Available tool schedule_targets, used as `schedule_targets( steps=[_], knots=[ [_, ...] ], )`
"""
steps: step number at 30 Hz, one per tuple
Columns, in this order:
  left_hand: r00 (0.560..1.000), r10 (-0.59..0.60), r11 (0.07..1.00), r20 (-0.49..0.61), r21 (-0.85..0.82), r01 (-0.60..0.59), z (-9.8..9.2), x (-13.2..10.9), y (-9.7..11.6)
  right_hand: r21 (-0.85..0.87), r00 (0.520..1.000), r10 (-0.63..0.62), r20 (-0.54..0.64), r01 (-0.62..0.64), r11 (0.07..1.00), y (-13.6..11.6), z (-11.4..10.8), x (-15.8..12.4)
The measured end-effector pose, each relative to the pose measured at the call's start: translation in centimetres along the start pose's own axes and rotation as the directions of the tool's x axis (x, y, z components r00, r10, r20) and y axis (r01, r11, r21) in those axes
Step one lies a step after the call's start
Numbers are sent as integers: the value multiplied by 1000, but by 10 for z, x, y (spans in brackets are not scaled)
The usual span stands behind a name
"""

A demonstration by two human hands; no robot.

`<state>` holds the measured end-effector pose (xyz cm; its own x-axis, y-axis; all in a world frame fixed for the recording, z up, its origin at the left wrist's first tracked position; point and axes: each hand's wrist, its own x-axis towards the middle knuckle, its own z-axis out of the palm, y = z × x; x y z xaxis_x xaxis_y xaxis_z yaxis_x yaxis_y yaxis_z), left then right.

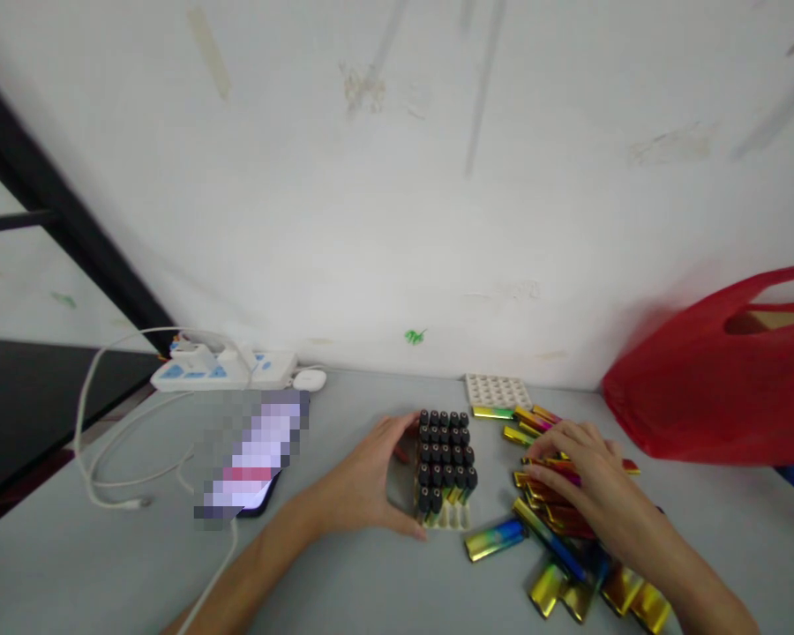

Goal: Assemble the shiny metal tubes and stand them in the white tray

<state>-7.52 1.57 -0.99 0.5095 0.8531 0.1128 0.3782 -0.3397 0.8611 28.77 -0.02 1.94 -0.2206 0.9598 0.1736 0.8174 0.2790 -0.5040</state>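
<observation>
A pale tray (455, 520) holds rows of upright pieces with black tops (445, 451); several slots at its near right corner hold no piece. My left hand (374, 481) curves around the tray's left side, its fingers at the far end and thumb at the near corner, gripping it. To the right lies a loose pile of shiny flat tubes (496, 538) in gold, blue, red and green. My right hand (586, 476) is over this pile, thumb and fingertips closed around the end of a reddish-gold shiny tube (528, 461); the palm hides part of the heap.
Against the wall sits a second pale tray with round hollows (498, 391). A red bag (721, 379) stands at the right. On the left are a phone (258, 454) with a blurred screen, a white power strip (271, 370) and a looping white cable (83, 423).
</observation>
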Motion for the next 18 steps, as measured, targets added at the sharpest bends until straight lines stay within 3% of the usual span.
schedule_targets(
  steps=[5,8,10,13,18],
  knots=[
    [1000,7,1000,-9,-3,-7,1,0,-1,177,989,-42,-141,67,982,-10,0,-1],
    [1000,-5,1000,-4,-4,5,1,0,0,316,968,67,-241,13,949,-18,4,-1],
    [1000,-5,1000,-3,-13,5,0,0,1,475,945,171,-279,-19,880,-25,8,0],
    [1000,4,1000,-8,-15,-4,0,0,2,687,921,287,-263,-30,726,-36,12,1],
    [1000,-14,1000,-1,-3,14,-1,0,3,843,917,391,-79,-148,517,-47,14,2]
  ],
)
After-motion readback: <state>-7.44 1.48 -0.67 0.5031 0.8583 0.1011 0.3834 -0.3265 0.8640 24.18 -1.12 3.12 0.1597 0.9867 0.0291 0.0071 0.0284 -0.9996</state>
